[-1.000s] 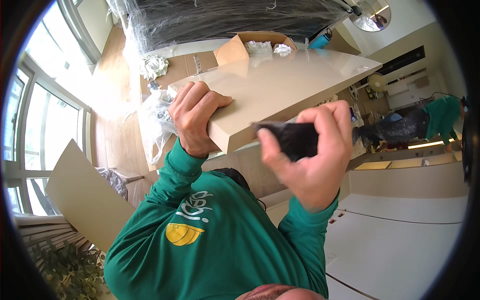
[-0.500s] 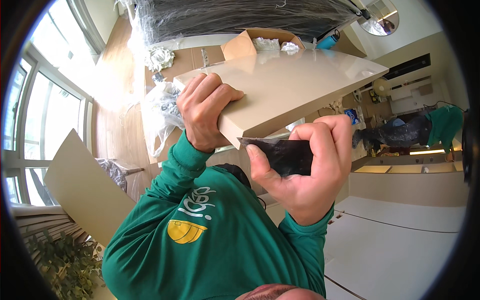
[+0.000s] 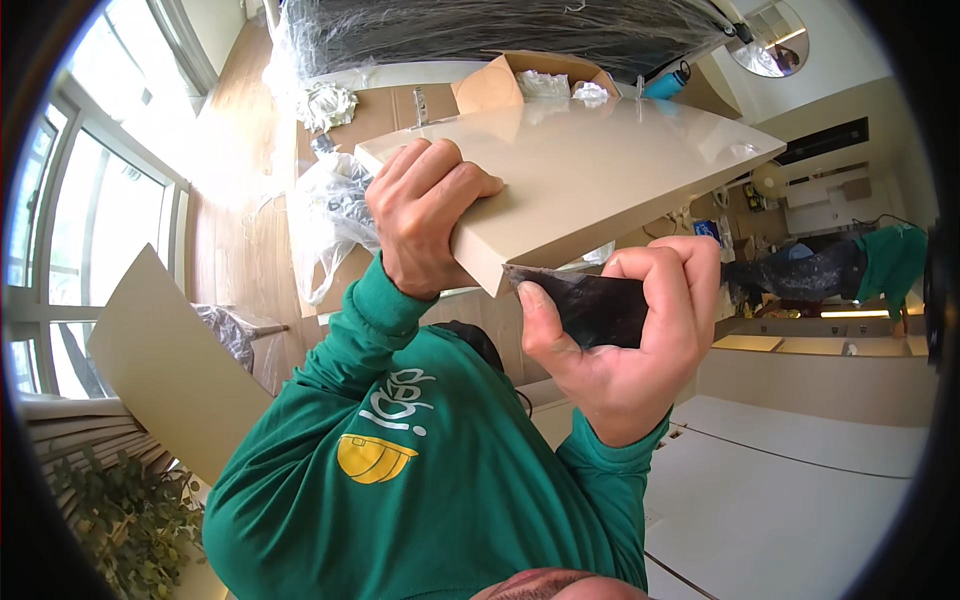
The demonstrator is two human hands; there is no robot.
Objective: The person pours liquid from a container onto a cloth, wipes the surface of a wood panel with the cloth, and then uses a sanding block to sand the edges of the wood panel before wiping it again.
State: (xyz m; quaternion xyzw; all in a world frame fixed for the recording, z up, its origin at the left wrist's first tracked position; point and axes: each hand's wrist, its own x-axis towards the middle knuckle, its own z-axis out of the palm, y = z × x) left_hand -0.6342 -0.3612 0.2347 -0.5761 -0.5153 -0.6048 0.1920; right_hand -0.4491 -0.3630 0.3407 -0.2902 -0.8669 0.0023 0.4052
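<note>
My left hand grips the near left corner of a glossy beige board, thumb lying on its top face. The board is tilted, with its thick edge toward me. Below that edge, my right hand pinches a thin black sheet between thumb and bent fingers. The sheet's pointed upper left corner meets or nearly meets the board's near bottom corner. Its exact kind cannot be made out.
An open cardboard box and a blue bottle stand beyond the board. Clear plastic wrap lies on its left. Another beige panel stands near the windows. A person in green bends at the far right.
The board and both hands have shifted a little to the right in the picture. My hold on the board and on the black sheet looks the same.
</note>
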